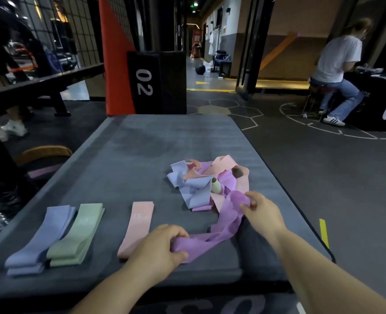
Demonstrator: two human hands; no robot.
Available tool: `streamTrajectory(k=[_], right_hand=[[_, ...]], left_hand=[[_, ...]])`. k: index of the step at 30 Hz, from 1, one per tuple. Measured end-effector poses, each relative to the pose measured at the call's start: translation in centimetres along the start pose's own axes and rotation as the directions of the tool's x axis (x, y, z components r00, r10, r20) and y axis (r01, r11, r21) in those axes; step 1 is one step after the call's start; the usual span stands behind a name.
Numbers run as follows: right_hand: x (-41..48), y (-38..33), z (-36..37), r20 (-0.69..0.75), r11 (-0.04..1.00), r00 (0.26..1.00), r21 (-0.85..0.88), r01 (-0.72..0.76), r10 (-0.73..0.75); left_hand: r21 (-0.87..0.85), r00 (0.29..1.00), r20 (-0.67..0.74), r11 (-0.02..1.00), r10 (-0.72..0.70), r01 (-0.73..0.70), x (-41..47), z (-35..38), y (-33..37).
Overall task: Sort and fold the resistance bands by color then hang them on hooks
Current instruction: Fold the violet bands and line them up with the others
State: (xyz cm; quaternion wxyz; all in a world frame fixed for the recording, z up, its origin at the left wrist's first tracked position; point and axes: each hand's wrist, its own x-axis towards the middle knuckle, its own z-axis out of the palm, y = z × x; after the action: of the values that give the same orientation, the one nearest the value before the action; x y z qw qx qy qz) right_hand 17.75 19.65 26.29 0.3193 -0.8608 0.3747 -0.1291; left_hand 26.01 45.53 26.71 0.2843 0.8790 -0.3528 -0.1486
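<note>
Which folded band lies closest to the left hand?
The pink folded band, right beside the left hand; the green stack and blue stack lie farther left.

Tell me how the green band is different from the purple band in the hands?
The folded light-green fabric resistance band lies flat and neat; the long purple fabric resistance band is unfolded and twisted. Nobody touches the green band; the left hand and right hand both grip the purple band. Both are pastel bands on the grey padded mat.
</note>
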Motion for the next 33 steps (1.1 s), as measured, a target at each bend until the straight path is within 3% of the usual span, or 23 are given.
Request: streamTrajectory(k=[12,15,18,20,24,26,29,33], right_hand=[[1.4,1.3,-4.5,-0.215,0.986,0.976,0.164,-0.009,0.044],[0.9,2.1,-5.8,-0.091,0.994,0.995,0.105,-0.023,0.033],[0.4,3.2,-6.4,0.201,0.990,0.978,-0.135,-0.035,0.062],[0.3,4.0,-6.7,0.295,0.965,0.947,-0.256,-0.052,0.129],[0.1,4.2,-7.1,0.268,0.922,0.946,-0.381,-0.067,0.180],[-0.1,3.8,-7.1,0.249,0.937,0.956,-0.345,-0.060,0.153],[-0.4,3.1,-6.8,0.262,0.958,0.962,-0.288,-0.001,0.080],[-0.3,2.9,-6.3,0.262,0.933,0.965,-0.352,0.073,0.023]], left_hand=[[-0.002,0.976,-0.202,0.996,0.087,-0.090,0.0,-1.0,-0.3],[0.050,0.963,-0.211,0.986,0.166,-0.159,-0.2,-1.1,-0.6],[0.130,0.968,-0.142,0.974,0.206,-0.188,-0.4,-0.8,-0.9],[0.146,0.967,-0.111,0.966,0.229,-0.212,-0.4,-0.4,-1.1],[0.106,0.959,-0.107,0.962,0.263,-0.252,-0.2,0.3,-1.1],[0.061,0.961,-0.131,0.969,0.244,-0.238,0.0,0.4,-0.7],[-0.054,0.967,-0.190,0.982,0.167,-0.180,0.4,0.6,-0.2],[-0.157,0.966,-0.247,0.981,0.075,-0.116,0.7,1.0,0.3]])
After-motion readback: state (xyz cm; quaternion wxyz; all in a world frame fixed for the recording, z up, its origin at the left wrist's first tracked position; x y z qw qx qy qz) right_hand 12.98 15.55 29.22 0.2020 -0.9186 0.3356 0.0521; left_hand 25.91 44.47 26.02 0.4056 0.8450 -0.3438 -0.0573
